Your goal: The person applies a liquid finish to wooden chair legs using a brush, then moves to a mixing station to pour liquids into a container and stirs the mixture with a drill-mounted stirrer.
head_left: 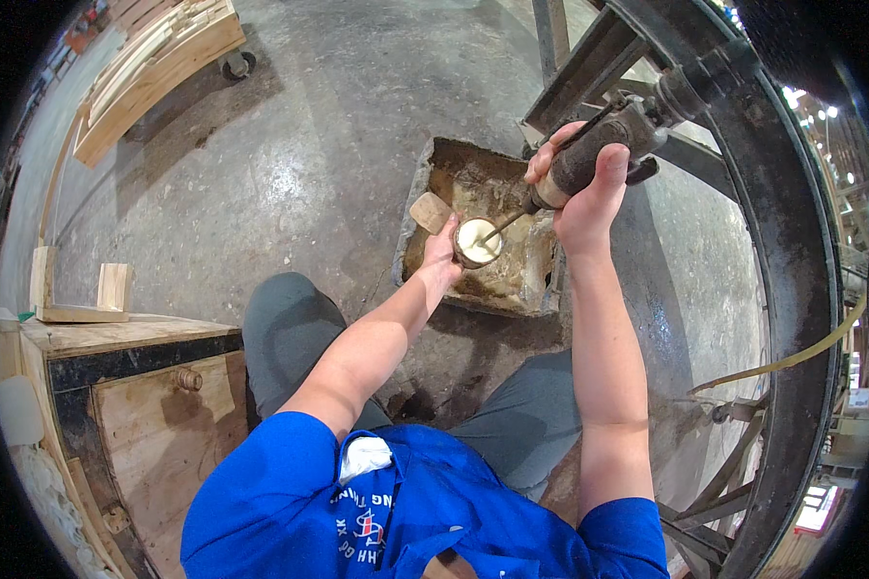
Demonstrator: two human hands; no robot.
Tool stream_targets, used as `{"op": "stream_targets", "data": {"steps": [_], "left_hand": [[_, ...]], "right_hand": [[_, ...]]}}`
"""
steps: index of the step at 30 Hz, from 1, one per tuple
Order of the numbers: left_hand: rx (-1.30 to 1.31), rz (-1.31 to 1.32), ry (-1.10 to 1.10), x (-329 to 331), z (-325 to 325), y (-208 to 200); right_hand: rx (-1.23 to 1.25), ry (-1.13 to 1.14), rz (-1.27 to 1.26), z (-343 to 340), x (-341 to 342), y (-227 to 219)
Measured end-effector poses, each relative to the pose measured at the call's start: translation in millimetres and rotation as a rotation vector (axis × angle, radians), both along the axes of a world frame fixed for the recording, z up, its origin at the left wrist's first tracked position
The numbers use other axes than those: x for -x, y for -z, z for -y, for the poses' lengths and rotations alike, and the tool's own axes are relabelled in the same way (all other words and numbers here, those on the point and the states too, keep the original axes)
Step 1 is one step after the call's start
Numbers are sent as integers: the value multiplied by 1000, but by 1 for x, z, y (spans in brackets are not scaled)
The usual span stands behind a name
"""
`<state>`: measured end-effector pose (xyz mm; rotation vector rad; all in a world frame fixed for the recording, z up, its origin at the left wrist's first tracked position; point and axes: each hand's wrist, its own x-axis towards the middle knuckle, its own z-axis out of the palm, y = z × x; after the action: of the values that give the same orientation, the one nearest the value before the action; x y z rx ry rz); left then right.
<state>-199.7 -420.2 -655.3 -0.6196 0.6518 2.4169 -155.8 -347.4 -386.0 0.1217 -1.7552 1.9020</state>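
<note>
My left hand (441, 253) is closed round a small round cup (479, 262) with thick cream-coloured liquid (475, 237) in it. Into this liquid reaches a thin metal rod (508, 223) from the dark drill-like power tool (583, 164). My right hand (594, 198) wraps round the tool's body, thumb along its side. Beside my left fingers is a flat tan piece (431, 212) with rounded corners; whether the hand touches it I cannot tell. Below the cup lies a crusted, stained shallow tray (531, 299) on the floor.
A dark steel frame (787, 241) rises along the right, with a yellowish hose (792, 364) near it. At the lower left stands a wooden cabinet (169, 415) with a round knob. A wheeled wooden cart (159, 87) is at the far left on the concrete floor (328, 125).
</note>
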Motion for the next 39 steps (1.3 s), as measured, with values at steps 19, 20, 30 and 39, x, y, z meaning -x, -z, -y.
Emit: {"op": "stream_targets", "data": {"steps": [19, 20, 30, 39], "left_hand": [[-50, 94, -35, -1, 2, 2], [-55, 130, -1, -2, 1, 1], [-14, 178, 130, -1, 0, 1], [-65, 179, 145, 3, 4, 12]], "right_hand": [[72, -50, -8, 1, -3, 3], [68, -38, -2, -1, -3, 4], [79, -19, 28, -2, -4, 11], [57, -42, 26, 4, -3, 7]]}}
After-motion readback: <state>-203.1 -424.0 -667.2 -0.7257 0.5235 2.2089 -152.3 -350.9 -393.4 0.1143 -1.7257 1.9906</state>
